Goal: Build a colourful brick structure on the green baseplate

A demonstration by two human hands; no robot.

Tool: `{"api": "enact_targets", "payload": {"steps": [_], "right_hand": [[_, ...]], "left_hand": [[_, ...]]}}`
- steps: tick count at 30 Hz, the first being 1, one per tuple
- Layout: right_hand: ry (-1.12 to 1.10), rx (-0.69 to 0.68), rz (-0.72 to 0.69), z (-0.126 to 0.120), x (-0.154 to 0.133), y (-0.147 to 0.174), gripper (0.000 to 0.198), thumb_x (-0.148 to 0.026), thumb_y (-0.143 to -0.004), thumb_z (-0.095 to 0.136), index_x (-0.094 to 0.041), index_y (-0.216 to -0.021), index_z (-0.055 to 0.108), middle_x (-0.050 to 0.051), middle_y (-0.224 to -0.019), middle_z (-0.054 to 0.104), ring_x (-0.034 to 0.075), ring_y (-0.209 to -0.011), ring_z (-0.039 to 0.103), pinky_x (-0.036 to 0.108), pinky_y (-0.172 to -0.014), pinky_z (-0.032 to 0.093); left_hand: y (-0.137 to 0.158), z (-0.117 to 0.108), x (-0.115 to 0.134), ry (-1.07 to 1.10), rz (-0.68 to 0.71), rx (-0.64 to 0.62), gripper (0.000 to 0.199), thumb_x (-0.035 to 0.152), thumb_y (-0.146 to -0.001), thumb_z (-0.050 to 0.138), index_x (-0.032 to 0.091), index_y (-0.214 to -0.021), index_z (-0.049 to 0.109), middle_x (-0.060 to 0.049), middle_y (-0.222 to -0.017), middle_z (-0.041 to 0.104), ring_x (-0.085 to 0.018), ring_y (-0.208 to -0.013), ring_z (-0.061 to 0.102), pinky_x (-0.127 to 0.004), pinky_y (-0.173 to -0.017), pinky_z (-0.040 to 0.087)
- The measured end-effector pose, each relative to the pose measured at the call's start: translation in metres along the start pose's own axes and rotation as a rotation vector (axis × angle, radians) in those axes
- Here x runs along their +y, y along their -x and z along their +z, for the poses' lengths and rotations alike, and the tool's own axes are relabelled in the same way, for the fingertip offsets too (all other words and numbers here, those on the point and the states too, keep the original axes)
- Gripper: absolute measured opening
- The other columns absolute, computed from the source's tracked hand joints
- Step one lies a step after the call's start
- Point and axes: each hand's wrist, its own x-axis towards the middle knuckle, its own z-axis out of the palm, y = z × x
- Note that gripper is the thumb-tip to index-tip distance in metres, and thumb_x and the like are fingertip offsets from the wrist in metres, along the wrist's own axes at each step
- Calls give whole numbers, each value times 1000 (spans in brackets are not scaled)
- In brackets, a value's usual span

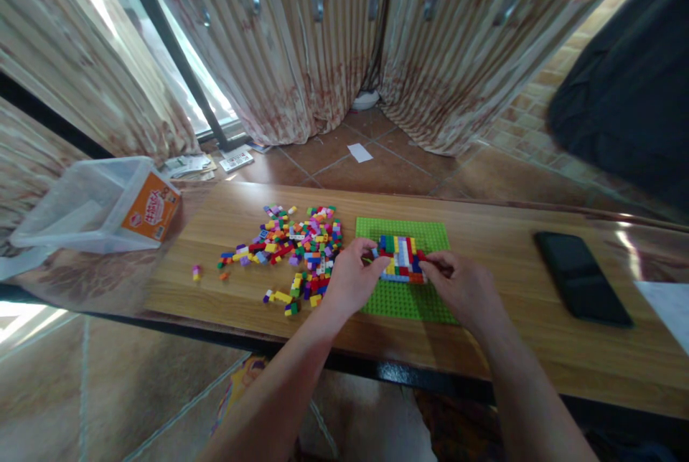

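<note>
A multicoloured block of toy building bricks (401, 255) sits on the green studded baseplate (406, 304). Its rows show blue, green, yellow, white and red. My left hand (355, 272) is at its left side, thumb and forefinger curled against the edge. At the right side, my right hand (463, 286) has its thumb and fingertips closed on the edge, where a red brick (420, 255) shows by the fingertips. Whether that red brick is fixed to the block, I cannot tell. Left of my left hand lies a loose pile of colourful bricks (306, 239).
All this stands on a long wooden table (215, 211). A black phone (584, 279) lies to the right, with white paper (664, 308) at the far right edge. A clear plastic bin (102, 204) with an orange label is beyond the table's left end. Curtains (301, 53) hang behind.
</note>
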Motion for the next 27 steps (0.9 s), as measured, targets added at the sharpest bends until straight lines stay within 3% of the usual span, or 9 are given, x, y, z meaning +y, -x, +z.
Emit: {"api": "enact_targets", "payload": {"steps": [7, 16, 27], "right_hand": [[-54, 27, 33, 3, -3, -1, 33, -50, -79, 61, -21, -87, 73, 5, -74, 74, 20, -65, 66, 31, -62, 46], [-62, -19, 34, 2, -2, -3, 34, -45, -85, 52, -20, -91, 73, 6, -81, 75, 22, -74, 69, 33, -69, 46], [-224, -1, 91, 8, 5, -8, 32, -45, -80, 59, -19, -87, 75, 6, -80, 76, 20, -72, 68, 32, -69, 49]], "left_hand": [[0, -1, 1, 11, 22, 7, 20, 27, -81, 67, 16, -97, 68, -3, -83, 69, -13, -68, 62, -25, -65, 50], [1, -1, 2, -27, 16, -9, 26, 30, -82, 66, 13, -101, 70, -6, -84, 71, -15, -70, 63, -27, -66, 51], [1, -2, 2, -19, 7, -43, 25, 27, -83, 64, 12, -103, 70, -7, -86, 72, -15, -71, 63, -27, -68, 50]]}}
